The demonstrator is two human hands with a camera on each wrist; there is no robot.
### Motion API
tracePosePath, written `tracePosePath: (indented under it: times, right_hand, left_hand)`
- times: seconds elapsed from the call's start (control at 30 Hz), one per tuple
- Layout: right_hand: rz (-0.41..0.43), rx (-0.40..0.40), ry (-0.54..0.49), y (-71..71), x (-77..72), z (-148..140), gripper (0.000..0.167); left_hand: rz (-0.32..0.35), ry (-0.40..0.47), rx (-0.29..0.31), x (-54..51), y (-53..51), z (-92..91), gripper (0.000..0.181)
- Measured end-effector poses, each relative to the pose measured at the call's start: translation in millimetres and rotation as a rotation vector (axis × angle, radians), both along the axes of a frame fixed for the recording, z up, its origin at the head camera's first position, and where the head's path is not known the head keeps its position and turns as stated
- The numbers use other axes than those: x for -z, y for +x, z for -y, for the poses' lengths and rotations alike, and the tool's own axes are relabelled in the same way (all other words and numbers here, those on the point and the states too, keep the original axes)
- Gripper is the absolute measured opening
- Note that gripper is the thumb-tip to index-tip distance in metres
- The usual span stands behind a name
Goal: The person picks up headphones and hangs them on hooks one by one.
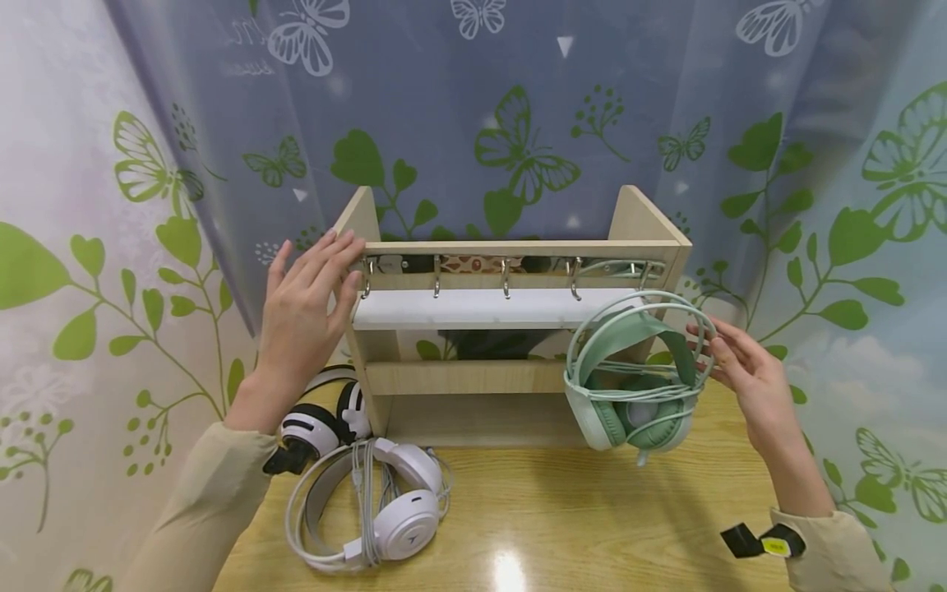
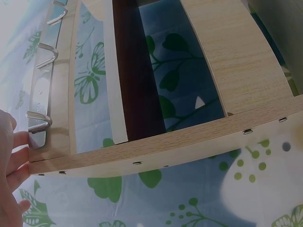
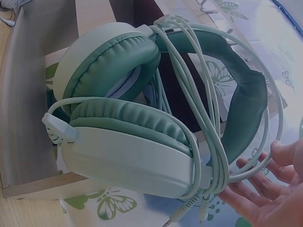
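At the right end of a light wooden rack (image 1: 466, 376), green-and-white headphones (image 3: 128, 158) are tilted, ear cups low, with their cable wound across the headband. My right hand (image 1: 755, 374) holds the outer band wire at its right side, thumb on one side and fingers on the other. Whether the band hangs on the rightmost hook (image 1: 654, 270) cannot be told. My left hand (image 1: 307, 300) rests its extended fingers on the rack's upper left corner. In the left wrist view, the fingertips (image 2: 20, 165) touch the frame beside the end hook (image 2: 39, 120).
White headphones (image 1: 407, 526) with a wound cable lie on the wooden table (image 1: 562, 518) in front of the rack's left side. Black-and-white headphones (image 1: 311, 427) sit behind them, by the rack. Several metal hooks line the upper rail. A butterfly-print curtain (image 1: 444, 99) surrounds the table.
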State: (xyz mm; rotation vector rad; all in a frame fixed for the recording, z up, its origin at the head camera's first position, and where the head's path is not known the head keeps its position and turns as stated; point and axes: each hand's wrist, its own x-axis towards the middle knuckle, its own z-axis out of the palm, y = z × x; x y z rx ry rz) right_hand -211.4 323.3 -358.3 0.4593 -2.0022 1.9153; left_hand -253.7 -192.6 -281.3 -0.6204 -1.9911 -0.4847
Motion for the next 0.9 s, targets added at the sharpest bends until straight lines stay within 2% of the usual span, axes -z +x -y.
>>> tracePosePath:
  times: [0.4, 0.63, 0.9]
  right_hand:
    - [0.009, 0.044, 0.032, 1.9, 2.5, -4, 0.041]
    - [-0.035, 0.045, 0.045, 3.9, 3.2, -10, 0.039]
    - [-0.071, 0.054, -0.011, 5.8, -0.3, -13, 0.038]
  left_hand:
    - [-0.001, 0.001, -0.001, 0.8, -0.2, -0.1, 0.036]
    - [-0.002, 0.005, 0.004, 1.0, 0.2, -0.3, 0.036]
    - [0.014, 0.004, 0.0, 0.6, 0.6, 0.6, 0.036]
